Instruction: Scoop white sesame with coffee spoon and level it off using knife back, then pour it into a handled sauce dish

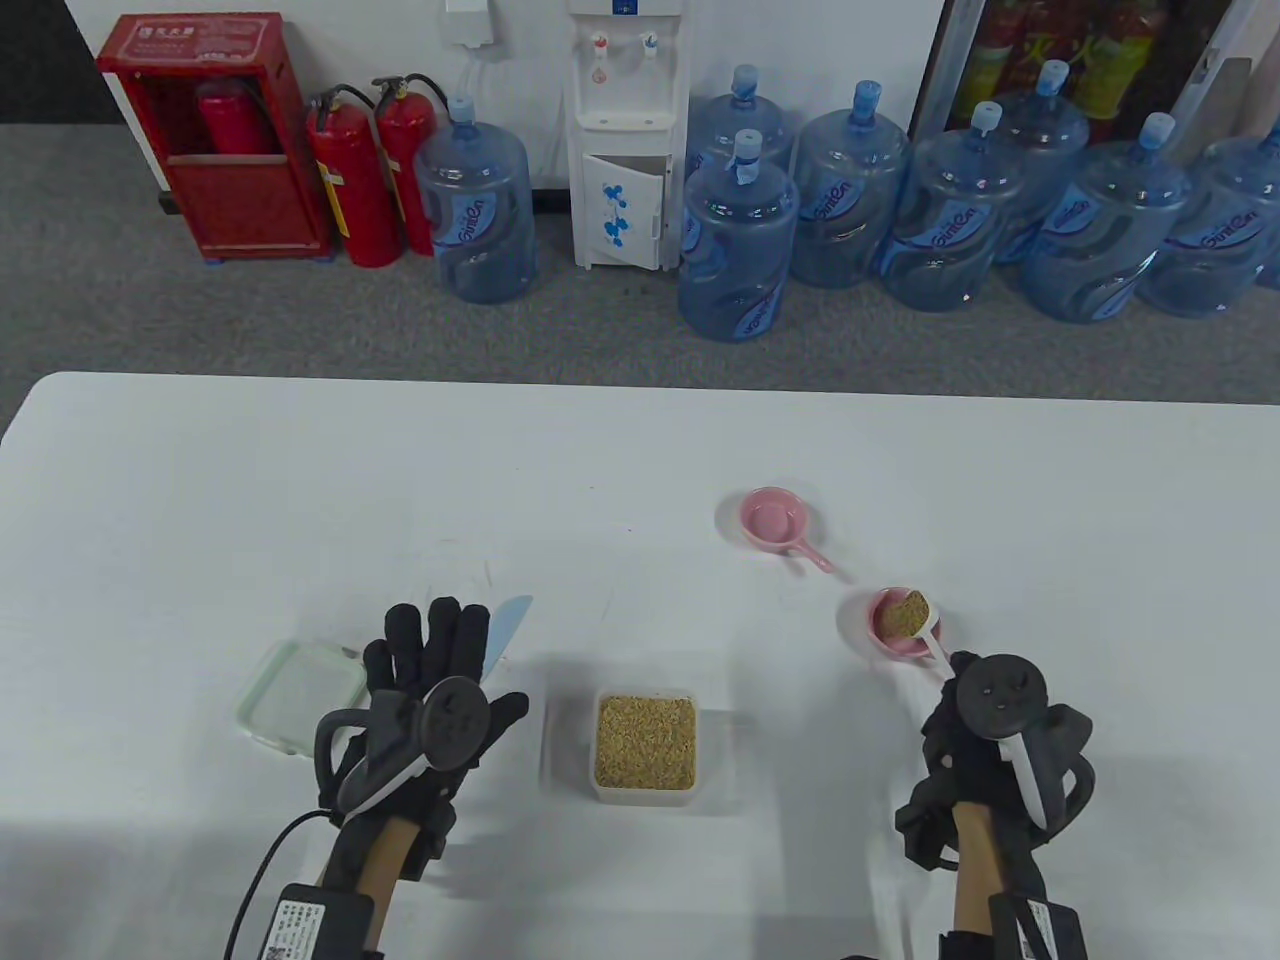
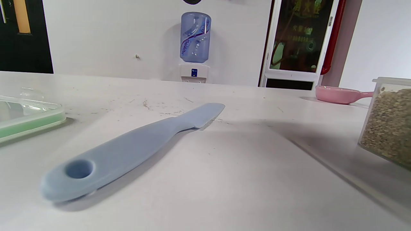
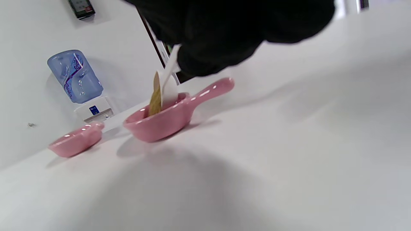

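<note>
sesame tan, heaped in tilted white spoon, right hand gripping handle

knife: handle under left hand | sesame box: cut by edge

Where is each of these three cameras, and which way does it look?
Table view: above, looking down on the white table; both gloved hands show, left hand open beside the knife, right hand tipping the spoon over a sauce dish.
Left wrist view: low over the table, facing the knife; no hand shows.
Right wrist view: low and tilted, facing the sauce dish; black glove at top.
Shared: the wrist views both show the water dispenser.
</note>
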The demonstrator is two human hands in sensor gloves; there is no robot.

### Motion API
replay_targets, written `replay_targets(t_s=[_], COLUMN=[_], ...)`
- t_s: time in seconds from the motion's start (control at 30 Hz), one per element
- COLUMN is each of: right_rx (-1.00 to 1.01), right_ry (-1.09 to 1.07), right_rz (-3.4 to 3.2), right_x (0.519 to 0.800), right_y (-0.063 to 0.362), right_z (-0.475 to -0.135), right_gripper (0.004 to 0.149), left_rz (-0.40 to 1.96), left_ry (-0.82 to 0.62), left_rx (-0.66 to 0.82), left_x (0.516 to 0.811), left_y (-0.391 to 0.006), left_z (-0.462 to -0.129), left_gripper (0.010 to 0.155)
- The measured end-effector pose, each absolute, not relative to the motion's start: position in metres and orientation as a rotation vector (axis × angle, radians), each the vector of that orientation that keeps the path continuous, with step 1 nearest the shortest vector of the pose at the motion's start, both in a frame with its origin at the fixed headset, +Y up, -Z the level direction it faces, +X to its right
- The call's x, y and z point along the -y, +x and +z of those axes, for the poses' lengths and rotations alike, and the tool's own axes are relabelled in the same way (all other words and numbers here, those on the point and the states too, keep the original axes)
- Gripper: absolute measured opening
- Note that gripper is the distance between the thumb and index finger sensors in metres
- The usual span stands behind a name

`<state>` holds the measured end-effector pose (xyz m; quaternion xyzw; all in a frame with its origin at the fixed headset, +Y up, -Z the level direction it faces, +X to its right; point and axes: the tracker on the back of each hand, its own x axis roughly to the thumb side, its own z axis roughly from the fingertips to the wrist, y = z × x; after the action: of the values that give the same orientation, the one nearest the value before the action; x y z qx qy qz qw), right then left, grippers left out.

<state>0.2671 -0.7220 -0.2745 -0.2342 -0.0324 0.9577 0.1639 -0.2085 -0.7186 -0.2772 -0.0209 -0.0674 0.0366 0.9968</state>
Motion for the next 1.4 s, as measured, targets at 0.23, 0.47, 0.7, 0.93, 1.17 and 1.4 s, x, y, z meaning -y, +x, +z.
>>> replay_targets(t_s=[0.23, 0.47, 0.7, 0.93, 1.17, 1.4], right_rx=[0.167, 0.215, 0.3, 0.435, 0.328, 0.238], right_ry=[-0.666, -0.652, -0.59, -0.257, 0.255, 0.604], right_rz=[2.893, 2.995, 2.983, 2.792, 2.822, 2.924], right_x=[0.715, 0.709, 0.697, 0.675, 0.669, 0.675], right_y=[0.256, 0.245, 0.237, 0.212, 0.16, 0.116], right_z=[-0.275, -0.274, -0.268, -0.256, -0.244, -0.233], right_gripper=[0.047, 0.047, 0.046, 0.043, 0.043, 0.042], left_rz=[0.066, 0.06, 0.057, 0.017, 0.027, 0.072], left_ry=[-0.043, -0.048, -0.042, -0.081, -0.183, -0.271], left_rx=[0.136, 0.139, 0.178, 0.27, 0.408, 0.469], left_x=[0.719, 0.719, 0.719, 0.719, 0.729, 0.739], left_y=[-0.209, -0.208, -0.202, -0.177, -0.148, -0.138], left_z=[-0.278, -0.278, -0.275, -0.268, -0.264, -0.269], left_gripper=[0.088, 0.089, 0.089, 0.09, 0.098, 0.104])
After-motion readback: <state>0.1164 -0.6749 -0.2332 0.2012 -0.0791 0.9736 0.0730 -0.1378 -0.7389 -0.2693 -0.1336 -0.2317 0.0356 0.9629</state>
